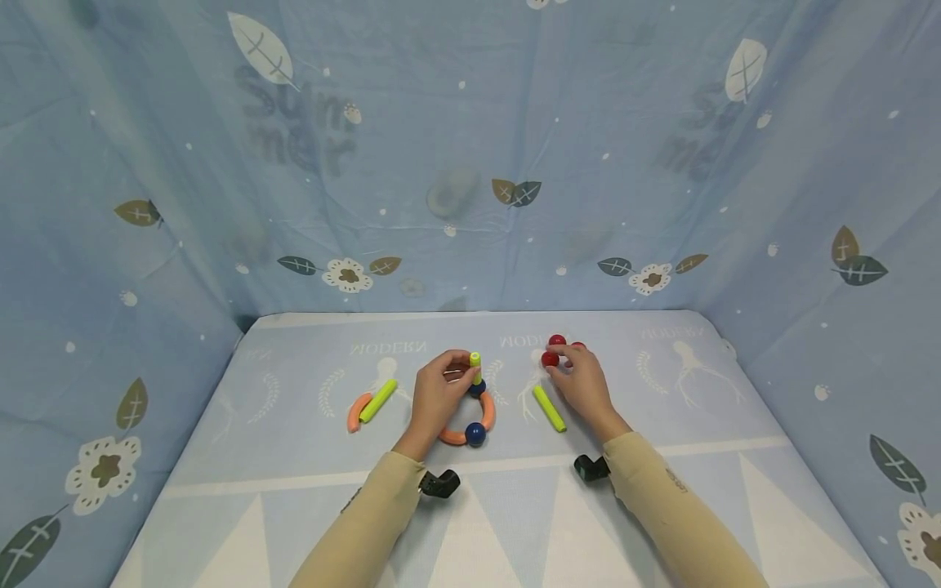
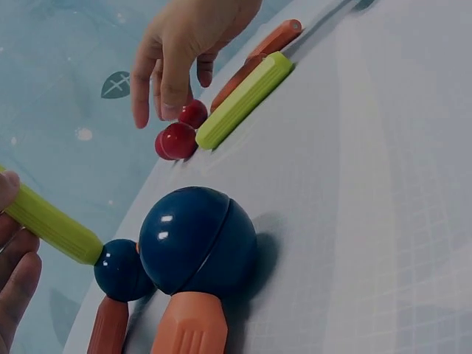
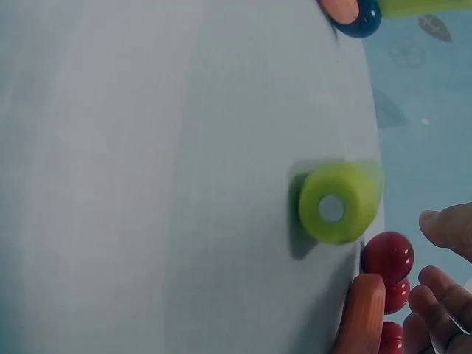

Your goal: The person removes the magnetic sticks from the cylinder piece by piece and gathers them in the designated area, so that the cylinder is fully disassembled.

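Observation:
My left hand pinches a yellow-green rod between thumb and fingers. The rod's lower end meets the farther blue ball, and the rod stands up from it at a tilt. A nearer blue ball and curved orange sticks join with that ball in a partial ring on the table. Over a small group of red balls, my right hand reaches with its fingers extended and thumb apart. Nothing is visibly held in it; whether a fingertip touches a ball is unclear.
Left of the ring, another yellow-green rod lies against a curved orange stick. A further yellow-green rod lies before the right hand, with an orange stick beside the red balls. Blue patterned cloth encloses the table's back and sides.

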Demonstrator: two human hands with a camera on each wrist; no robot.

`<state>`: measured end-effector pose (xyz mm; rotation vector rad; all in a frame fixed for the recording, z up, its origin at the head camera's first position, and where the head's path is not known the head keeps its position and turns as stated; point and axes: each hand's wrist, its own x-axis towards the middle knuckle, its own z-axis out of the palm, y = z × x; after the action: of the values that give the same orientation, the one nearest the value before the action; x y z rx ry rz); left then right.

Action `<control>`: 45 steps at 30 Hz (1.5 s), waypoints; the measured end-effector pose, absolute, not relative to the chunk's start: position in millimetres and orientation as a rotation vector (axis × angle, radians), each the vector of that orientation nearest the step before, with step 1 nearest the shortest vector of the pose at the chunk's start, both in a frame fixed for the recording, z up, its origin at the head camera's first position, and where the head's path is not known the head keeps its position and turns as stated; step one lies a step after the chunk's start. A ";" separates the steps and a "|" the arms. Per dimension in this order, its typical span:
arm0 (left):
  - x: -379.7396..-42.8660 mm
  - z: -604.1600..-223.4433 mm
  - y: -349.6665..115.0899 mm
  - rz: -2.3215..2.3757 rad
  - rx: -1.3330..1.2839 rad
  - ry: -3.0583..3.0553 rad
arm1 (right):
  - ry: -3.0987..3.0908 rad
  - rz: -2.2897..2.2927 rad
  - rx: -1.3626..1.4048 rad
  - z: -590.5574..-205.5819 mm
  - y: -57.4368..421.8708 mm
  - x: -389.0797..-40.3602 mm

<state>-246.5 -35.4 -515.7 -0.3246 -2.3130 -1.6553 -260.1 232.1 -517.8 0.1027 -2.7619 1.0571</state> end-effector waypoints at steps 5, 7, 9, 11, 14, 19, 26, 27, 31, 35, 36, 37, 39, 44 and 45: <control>-244.9 -517.3 -39.1 -1.631 -0.330 -2.328 | -2.747 1.084 0.150 -514.0 227.3 -254.7; -244.3 -518.0 -41.7 -1.613 -0.342 -2.337 | -2.749 1.097 0.166 -513.3 225.0 -252.9; -244.2 -519.1 -44.6 -1.590 -0.360 -2.351 | -2.745 1.118 0.179 -511.9 222.1 -251.0; -244.1 -520.4 -47.9 -1.572 -0.379 -2.372 | -2.748 1.128 0.188 -510.2 218.5 -248.9; -244.4 -522.5 -52.8 -1.527 -0.388 -2.424 | -2.753 1.126 0.214 -507.7 212.7 -245.8; -243.5 -525.8 -59.2 -1.434 -0.379 -2.517 | -2.745 1.115 0.274 -506.3 201.9 -239.7; -243.1 -529.0 -63.2 -1.278 -0.366 -2.671 | -2.799 1.132 0.274 -509.9 182.3 -231.6; -243.5 -529.7 -63.4 -1.266 -0.361 -2.694 | -2.804 1.127 0.274 -510.9 179.6 -230.8; -245.6 -531.2 -63.2 -1.275 -0.364 -2.754 | -2.770 1.160 0.310 -515.0 170.4 -229.0; -248.6 -532.1 -60.9 -1.307 -0.385 -2.779 | -2.733 1.207 0.355 -517.8 162.1 -229.1; -249.3 -532.6 -60.0 -1.311 -0.388 -2.786 | -2.727 1.212 0.360 -518.3 159.8 -229.4; -250.1 -533.3 -59.2 -1.314 -0.389 -2.792 | -2.717 1.216 0.370 -519.3 157.7 -229.6; -252.0 -534.8 -57.4 -1.319 -0.384 -2.804 | -2.693 1.232 0.380 -520.3 153.2 -230.7; -254.9 -537.1 -54.3 -1.336 -0.363 -2.807 | -2.647 1.320 0.379 -520.8 142.7 -234.0; -255.5 -537.3 -53.9 -1.337 -0.359 -2.806 | -2.648 1.334 0.373 -521.0 141.0 -234.6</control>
<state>-255.5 -53.9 -537.3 -0.3586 -2.8063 -1.3366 -234.6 141.0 -521.0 0.3728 -2.6479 1.3337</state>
